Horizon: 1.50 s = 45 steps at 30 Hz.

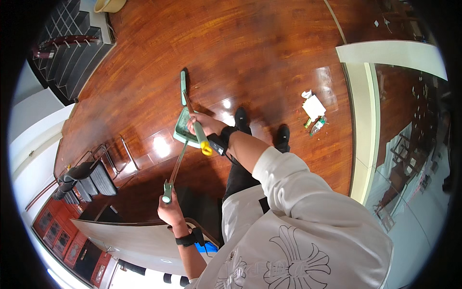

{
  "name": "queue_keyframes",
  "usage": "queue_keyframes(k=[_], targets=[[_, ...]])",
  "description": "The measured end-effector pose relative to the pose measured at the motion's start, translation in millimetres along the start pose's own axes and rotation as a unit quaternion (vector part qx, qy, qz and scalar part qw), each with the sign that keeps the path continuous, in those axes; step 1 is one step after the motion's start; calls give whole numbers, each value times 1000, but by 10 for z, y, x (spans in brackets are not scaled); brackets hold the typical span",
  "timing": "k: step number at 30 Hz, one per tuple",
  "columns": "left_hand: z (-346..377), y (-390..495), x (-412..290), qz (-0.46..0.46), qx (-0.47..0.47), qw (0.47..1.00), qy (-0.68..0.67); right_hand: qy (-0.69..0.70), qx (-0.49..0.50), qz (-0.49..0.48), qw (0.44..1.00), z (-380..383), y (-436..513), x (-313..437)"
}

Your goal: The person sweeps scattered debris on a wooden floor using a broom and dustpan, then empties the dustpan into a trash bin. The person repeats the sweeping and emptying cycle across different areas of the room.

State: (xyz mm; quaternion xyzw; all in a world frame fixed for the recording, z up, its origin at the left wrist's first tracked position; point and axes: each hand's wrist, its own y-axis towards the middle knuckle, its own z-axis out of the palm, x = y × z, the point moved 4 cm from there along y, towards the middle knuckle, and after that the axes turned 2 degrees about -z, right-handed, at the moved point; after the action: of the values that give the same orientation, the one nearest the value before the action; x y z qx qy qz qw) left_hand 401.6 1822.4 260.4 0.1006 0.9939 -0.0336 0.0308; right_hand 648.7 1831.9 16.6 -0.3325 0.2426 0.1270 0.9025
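My left hand (169, 210) grips the green top of a long-handled dustpan's handle. The green dustpan (186, 124) sits on the wooden floor, its handle slanting from the pan down to that hand. With my right hand (202, 124) I hold the handle of a broom, whose green grip has a yellow hanging loop at its end. Its narrow green broom head (183, 86) rests on the floor just beyond the pan. Near my feet, to the right, lie a white paper or box (314, 107), a crumpled white tissue (306, 94) and a clear plastic bottle (318, 126) with a green label.
Stacked dark chairs (97, 180) with metal legs stand at the left. A staircase (72, 50) with dark steps descends or rises at the upper left, beside a yellowish basin (109, 5). Along the right runs a pale ledge (361, 126) below glass. Small debris dots the floor.
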Motion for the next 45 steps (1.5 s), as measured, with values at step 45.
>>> queue_keyframes(k=[45], targets=[[37, -1690, -5928, 667, 165, 709, 160, 432, 243, -434, 752, -2159, -5530, -1068]])
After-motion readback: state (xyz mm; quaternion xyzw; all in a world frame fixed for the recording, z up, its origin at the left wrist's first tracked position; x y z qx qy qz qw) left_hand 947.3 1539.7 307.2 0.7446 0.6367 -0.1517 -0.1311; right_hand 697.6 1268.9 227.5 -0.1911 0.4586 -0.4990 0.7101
